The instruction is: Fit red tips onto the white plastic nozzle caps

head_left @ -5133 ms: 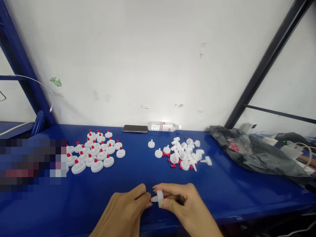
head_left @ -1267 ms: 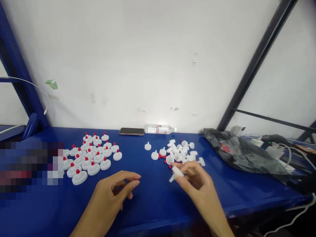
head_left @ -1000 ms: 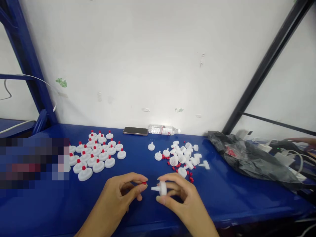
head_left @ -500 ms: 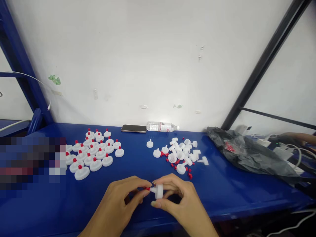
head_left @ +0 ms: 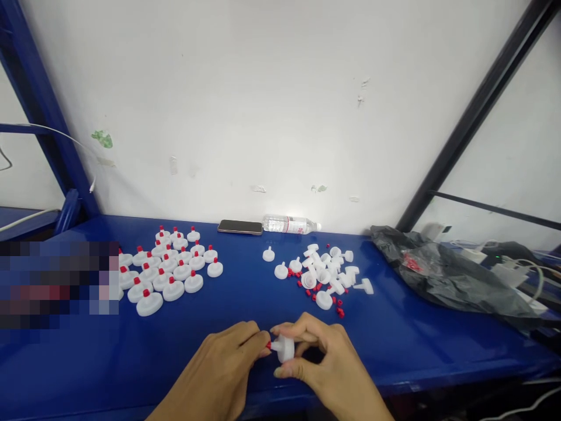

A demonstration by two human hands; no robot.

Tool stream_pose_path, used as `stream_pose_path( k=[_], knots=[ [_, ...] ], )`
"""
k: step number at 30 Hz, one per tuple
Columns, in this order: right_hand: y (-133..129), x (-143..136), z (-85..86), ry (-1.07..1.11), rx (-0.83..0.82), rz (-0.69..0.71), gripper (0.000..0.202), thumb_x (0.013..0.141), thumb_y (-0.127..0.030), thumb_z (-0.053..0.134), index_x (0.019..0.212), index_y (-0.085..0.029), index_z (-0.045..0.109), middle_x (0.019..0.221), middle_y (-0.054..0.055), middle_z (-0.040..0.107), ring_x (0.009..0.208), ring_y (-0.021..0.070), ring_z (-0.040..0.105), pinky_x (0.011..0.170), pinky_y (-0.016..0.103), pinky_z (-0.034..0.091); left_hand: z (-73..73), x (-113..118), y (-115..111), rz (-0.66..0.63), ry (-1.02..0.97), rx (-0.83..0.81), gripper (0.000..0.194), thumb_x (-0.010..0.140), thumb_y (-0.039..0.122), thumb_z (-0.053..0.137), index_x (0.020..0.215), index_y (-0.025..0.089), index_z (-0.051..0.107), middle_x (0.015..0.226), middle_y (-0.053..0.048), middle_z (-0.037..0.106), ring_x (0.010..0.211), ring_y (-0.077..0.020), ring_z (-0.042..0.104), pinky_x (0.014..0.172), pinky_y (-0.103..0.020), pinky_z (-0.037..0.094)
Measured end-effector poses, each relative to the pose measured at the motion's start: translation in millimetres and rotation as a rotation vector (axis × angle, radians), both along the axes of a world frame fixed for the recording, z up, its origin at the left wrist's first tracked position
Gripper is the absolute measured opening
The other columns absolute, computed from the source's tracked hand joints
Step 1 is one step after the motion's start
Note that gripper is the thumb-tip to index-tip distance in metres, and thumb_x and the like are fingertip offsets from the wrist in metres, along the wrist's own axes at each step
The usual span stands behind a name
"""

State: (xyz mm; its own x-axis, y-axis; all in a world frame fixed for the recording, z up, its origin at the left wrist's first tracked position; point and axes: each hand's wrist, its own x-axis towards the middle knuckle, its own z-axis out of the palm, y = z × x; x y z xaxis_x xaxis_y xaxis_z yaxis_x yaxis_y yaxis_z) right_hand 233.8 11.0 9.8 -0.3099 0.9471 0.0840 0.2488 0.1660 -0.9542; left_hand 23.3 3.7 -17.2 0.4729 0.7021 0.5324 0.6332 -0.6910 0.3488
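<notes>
Near the table's front edge, my right hand (head_left: 318,351) grips a white nozzle cap (head_left: 286,349) by its wide base, thumb below and fingers above. The cap lies sideways with its thin spout toward the left. At the spout's tip my left hand (head_left: 234,356) pinches a small red tip cap (head_left: 269,345), which is mostly hidden by the fingers. Beyond my right hand lies a loose pile of white nozzle caps (head_left: 324,275) without red tips, with several red tip caps (head_left: 340,313) scattered among them. To the left stand several white caps with red tips (head_left: 149,303), upright in a group.
A phone (head_left: 240,227) and a clear plastic bottle (head_left: 291,224) lie along the wall. On the right, a black plastic bag (head_left: 442,283) carries a clear bag of red pieces (head_left: 412,263), with white cables and adapters beyond. A blurred patch covers the far left of the blue table (head_left: 245,292).
My left fingers have turned and curled over the red tip cap, hiding more of it. The view has shifted slightly. The hand at the far right edge is no longer visible.
</notes>
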Motion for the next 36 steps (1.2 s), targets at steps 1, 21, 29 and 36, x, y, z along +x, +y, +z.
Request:
stream_pose_path(
  k=[1,21,29,36],
  knots=[
    [0,0,0.0,0.008,0.0,0.003,0.021,0.073,-0.022,0.092,0.087,-0.026,0.076,0.1,-0.003,0.084,0.077,0.02,0.077,0.074,0.027,0.057,0.3,1,-1,-0.007,-0.009,-0.011,0.036,0.095,0.002,0.035,0.086,0.018,0.066,0.076,-0.004,0.067,0.067,-0.0154,0.067,0.064,-0.022,0.054],
    [3,1,-5.8,-0.029,0.071,-0.015,0.03,0.075,-0.024,0.09,0.102,-0.029,0.078,0.098,-0.002,0.08,0.079,0.0185,0.07,0.078,0.029,0.054,38.8,4,-9,0.097,-0.278,-0.477,0.037,0.105,0.044,0.048,0.087,0.024,0.074,0.078,0.0,0.069,0.064,-0.0119,0.06,0.055,-0.021,0.043],
    [3,3,-5.3,-0.033,0.157,-0.055,0.031,0.096,-0.039,0.068,0.126,-0.03,0.067,0.123,0.006,0.073,0.09,0.0193,0.073,0.078,0.029,0.057,41.5,-4,-1,0.283,-0.424,-0.36,0.028,0.099,0.045,0.056,0.106,0.023,0.073,0.083,0.0,0.074,0.061,-0.0125,0.065,0.051,-0.02,0.049],
    [3,4,-7.6,-0.092,0.166,-0.062,0.028,0.1,-0.045,0.06,0.123,-0.03,0.068,0.122,0.005,0.072,0.089,0.0193,0.071,0.077,0.028,0.056,34.7,-35,14,0.502,-0.192,-0.102,0.027,0.1,0.04,0.051,0.106,0.023,0.071,0.091,-0.001,0.074,0.061,-0.0141,0.064,0.058,-0.025,0.05]
  ],
)
